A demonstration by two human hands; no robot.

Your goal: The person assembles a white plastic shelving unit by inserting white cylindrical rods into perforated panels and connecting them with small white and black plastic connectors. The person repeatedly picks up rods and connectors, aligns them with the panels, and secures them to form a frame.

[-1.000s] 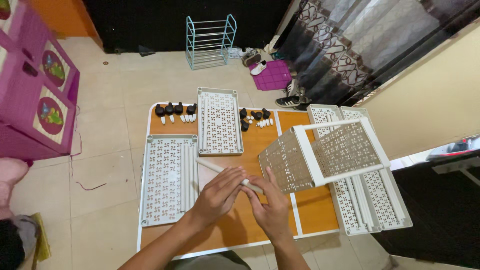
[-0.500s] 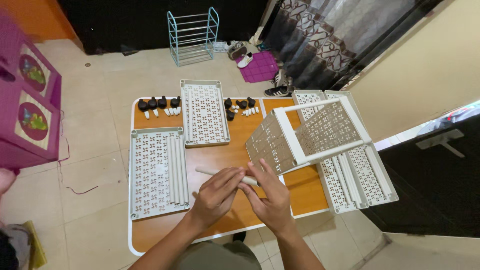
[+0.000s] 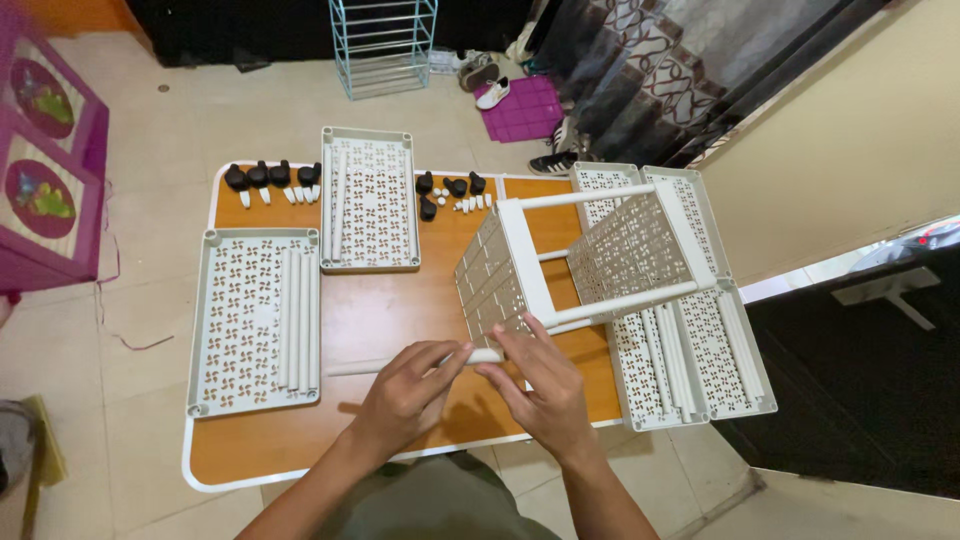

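Both of my hands hold one white plastic tube (image 3: 352, 366) that lies crosswise over the orange table (image 3: 400, 310). My left hand (image 3: 408, 392) grips its middle and my right hand (image 3: 537, 385) grips its right end. That end is close to the lower corner of a partly built white rack (image 3: 575, 262), made of two perforated shelves joined by tubes and lying tilted on its side. I cannot tell whether the tube touches the rack.
A perforated tray with several tubes (image 3: 256, 318) lies at the left, another (image 3: 368, 197) at the back middle, two more (image 3: 700, 340) under the rack at the right. Black caster wheels (image 3: 270, 176) and small white pegs (image 3: 463, 203) line the far edge. A blue wire rack (image 3: 383, 45) stands on the floor.
The head camera has shifted, so the table sits higher and more centred. Both hands stay on the tube, near the rack's lower corner.
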